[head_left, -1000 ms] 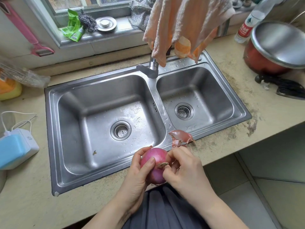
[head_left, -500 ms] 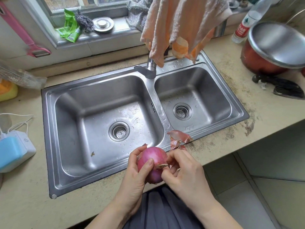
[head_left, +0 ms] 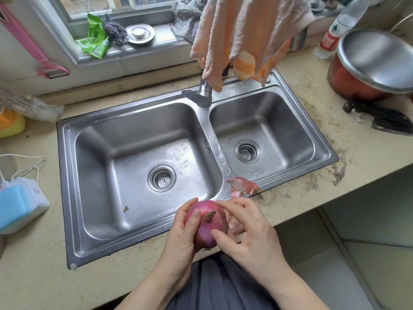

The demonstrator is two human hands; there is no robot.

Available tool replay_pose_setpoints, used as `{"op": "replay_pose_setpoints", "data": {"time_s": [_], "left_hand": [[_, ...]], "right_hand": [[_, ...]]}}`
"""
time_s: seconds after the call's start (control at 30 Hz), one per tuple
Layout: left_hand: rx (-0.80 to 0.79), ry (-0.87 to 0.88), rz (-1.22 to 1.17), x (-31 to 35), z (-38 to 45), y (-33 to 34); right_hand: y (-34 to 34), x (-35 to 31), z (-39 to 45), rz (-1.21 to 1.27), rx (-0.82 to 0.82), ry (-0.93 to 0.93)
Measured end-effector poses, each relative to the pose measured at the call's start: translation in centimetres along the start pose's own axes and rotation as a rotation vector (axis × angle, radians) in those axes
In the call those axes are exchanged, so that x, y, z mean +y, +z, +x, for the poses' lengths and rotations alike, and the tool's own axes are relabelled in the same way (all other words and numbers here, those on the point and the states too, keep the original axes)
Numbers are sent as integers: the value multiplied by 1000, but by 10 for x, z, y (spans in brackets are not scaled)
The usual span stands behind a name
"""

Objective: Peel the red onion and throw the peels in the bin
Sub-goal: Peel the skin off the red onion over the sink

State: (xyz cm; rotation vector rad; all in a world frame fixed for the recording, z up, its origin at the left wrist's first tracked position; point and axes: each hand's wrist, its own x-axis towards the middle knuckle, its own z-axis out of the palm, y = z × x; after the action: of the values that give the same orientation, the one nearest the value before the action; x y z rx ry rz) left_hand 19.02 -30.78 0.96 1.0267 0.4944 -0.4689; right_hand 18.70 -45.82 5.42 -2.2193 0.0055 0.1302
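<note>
A red onion (head_left: 206, 227) with a dry brown tip is held over the front rim of the sink. My left hand (head_left: 181, 240) grips it from the left, thumb across its top. My right hand (head_left: 248, 236) is against the onion's right side, fingers spread around it, with a loose flap of peel (head_left: 233, 225) under the fingers. A small heap of torn red peels (head_left: 242, 186) lies on the sink rim just behind my right hand. No bin is in view.
The steel double sink (head_left: 67, 175) has a faucet (head_left: 202, 95) with an orange cloth (head_left: 245, 34) hanging above it. A red pot with a steel lid (head_left: 375, 63) and a black object (head_left: 386, 119) sit on the right counter. A blue-white device (head_left: 17, 206) sits at left.
My right hand's fingers have loosened from a pinch at the onion's tip and spread around its right side. The onion has turned slightly in my left hand.
</note>
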Motion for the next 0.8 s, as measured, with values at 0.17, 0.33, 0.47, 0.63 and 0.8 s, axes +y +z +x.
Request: {"op": "replay_pose_setpoints", "data": {"time_s": [0.17, 0.33, 0.47, 0.63, 0.8], "left_hand": [[-12, 27, 115, 1, -1, 6], [32, 24, 170, 1, -3, 11], [59, 42, 291, 2, -5, 13], [-38, 52, 422, -1, -11, 5], [-53, 108, 517, -3, -11, 3]], "right_hand": [[-2, 3, 1, 88, 12, -22], [1, 4, 0, 140, 120, -31], [1, 4, 0, 122, 129, -14], [-2, 4, 1, 106, 71, 35], [-9, 5, 3, 89, 8, 15]]}}
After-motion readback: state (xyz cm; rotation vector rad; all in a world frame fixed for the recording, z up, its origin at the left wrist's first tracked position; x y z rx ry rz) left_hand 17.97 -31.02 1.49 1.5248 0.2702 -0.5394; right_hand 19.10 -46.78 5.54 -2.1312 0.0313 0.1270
